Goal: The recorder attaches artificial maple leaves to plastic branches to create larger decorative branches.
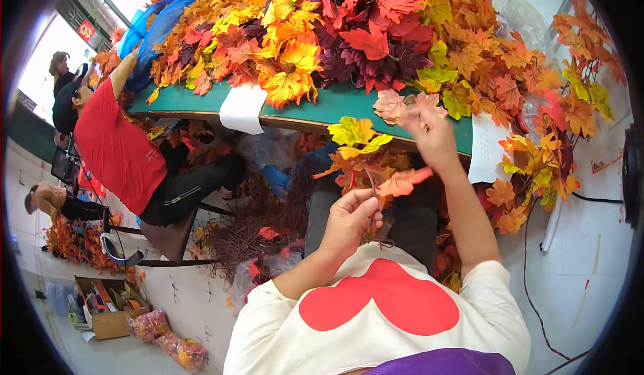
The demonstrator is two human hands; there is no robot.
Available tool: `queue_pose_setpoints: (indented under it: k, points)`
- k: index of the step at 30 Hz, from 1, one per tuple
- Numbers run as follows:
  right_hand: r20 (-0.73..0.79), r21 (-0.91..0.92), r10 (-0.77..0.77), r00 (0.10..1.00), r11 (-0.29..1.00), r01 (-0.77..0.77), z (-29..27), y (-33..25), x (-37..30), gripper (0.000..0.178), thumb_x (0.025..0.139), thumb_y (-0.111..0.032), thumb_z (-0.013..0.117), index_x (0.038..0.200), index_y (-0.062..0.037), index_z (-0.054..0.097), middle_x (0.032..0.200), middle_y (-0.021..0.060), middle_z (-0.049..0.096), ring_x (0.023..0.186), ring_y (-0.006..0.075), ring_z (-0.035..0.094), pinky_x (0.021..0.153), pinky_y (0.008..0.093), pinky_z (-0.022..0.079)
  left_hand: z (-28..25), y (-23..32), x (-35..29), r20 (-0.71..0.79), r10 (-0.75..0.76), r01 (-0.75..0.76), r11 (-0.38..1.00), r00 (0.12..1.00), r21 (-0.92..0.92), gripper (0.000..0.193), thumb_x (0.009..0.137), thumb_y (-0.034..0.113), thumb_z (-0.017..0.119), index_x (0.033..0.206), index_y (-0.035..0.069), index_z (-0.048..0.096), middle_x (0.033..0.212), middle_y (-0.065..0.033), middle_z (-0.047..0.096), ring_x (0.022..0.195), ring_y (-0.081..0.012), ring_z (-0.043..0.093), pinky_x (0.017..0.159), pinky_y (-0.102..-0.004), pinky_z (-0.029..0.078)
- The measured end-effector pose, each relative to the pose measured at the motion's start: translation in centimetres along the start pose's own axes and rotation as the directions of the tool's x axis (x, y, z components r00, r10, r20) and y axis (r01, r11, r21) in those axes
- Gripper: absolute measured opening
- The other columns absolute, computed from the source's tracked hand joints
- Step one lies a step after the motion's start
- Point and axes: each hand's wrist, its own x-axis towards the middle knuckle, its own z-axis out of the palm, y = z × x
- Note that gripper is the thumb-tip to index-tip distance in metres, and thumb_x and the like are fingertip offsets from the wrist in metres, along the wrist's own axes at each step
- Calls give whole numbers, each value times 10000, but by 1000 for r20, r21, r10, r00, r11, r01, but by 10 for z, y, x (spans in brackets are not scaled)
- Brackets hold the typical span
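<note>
My left hand (351,222) is closed, pinching the stem of a spray of artificial maple leaves (357,160) above my lap. Yellow, orange and coral leaves fan out from that stem. Over the table's near edge, my right hand (435,137) is raised, its fingers slightly blurred and drawn together at a pale pink artificial maple leaf (390,106). More of the pink leaf shows behind the fingers, and part of it is hidden by them. On the green table (349,111) beyond both hands lies a heap of artificial leaves (373,39) in red, orange, yellow and dark purple.
White paper sheets (243,109) hang over the table edge. At left sits a co-worker in a red shirt (124,150), an arm toward a blue bag (157,29). Brown stems (245,247) pile beneath the table. A cardboard box (111,318) and a dark cable (530,288) lie on the floor.
</note>
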Motion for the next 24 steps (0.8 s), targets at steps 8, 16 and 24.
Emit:
queue_pose_setpoints:
  k: [8,16,24]
  points:
    - [-258,-399,-316,913,895,198,-1,64,119,186,726,-181,636,876,-72,654,856,92,636,817,253,570,751,337,443,15,12,11,47,-10,16,992,999,-129,141,852,103,558,990,72,549,823,-18,581,685,-109,562,611,-259,478]
    - [-196,13,-76,978,997,80,-17,81,139,153,723,-114,674,871,-74,683,790,21,661,712,95,604,638,215,451,13,10,16,44,-68,74,984,997,-161,133,853,97,553,982,70,559,816,-17,585,677,-110,561,605,-253,474]
    - [8,548,212,977,817,-182,-31,68,145,148,781,-116,652,921,-68,641,833,-8,635,743,67,570,668,184,429,15,7,19,37,-111,115,981,993,-156,135,855,107,552,987,81,564,804,-3,583,676,-93,559,597,-232,480]
